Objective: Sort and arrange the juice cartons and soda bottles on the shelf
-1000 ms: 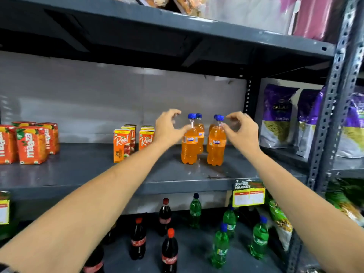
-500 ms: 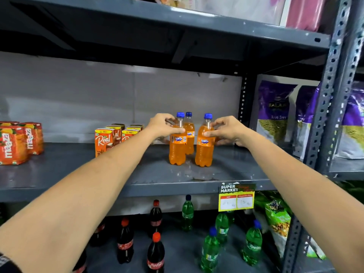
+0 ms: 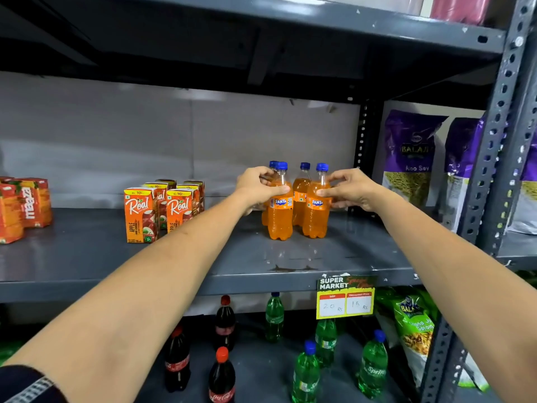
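On the grey middle shelf, going left to right, we see Maaza cartons, then Real apple juice cartons, then four upright Fanta bottles clustered together. Our left hand wraps the front-left bottle; our right hand pinches the front-right bottle at its shoulder.

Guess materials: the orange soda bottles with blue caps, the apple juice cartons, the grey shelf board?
Orange soda bottles with blue caps: clear glossy plastic, likely PET; the liquid shows through and highlights glint. Apple juice cartons: printed coated paperboard, with sharp folded edges and a slight sheen. Grey shelf board: painted metal by the look; chipped scuffs near the front edge.
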Motion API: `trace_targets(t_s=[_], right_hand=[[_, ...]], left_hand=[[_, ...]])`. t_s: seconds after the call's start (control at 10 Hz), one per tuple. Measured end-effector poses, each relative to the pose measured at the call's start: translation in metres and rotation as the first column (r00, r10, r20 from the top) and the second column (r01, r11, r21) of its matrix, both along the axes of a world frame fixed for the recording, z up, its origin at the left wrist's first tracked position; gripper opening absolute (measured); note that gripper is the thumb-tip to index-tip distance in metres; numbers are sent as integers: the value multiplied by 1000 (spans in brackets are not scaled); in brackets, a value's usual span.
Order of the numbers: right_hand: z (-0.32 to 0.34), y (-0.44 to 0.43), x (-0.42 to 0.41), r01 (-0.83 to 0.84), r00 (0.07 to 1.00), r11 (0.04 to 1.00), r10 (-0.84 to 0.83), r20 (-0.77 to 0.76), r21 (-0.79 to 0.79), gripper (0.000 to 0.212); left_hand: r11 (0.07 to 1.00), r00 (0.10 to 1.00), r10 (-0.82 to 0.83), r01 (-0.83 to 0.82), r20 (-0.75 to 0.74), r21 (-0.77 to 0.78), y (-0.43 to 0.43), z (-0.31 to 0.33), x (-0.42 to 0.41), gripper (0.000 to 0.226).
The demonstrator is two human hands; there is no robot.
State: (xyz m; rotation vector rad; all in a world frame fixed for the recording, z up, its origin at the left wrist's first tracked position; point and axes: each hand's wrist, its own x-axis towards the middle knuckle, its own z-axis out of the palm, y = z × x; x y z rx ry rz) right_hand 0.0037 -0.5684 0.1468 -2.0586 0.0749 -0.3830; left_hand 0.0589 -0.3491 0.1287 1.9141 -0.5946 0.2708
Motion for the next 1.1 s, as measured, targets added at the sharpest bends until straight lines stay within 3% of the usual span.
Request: trace_targets(t_s=[0.4,0.6,1.0,1.1], right_hand=[[0,-8,6,-107,994,991,107,-8,-82,51],[-3,-9,8,-136,991,989,137,9,-54,49],[-16,1,0,-122,990,991,125,58,-54,50],[-18,0,-2,-116,992,992,113,60,55,55]], left_hand=[[996,993,-86,85,-84,-11,13,5,10,58],[995,996,-67,62,60,81,2,6,2,62],[997,998,-55,54,27,52,1,1,-4,62],[997,996,-40,34,83,72,3,0,-6,63]])
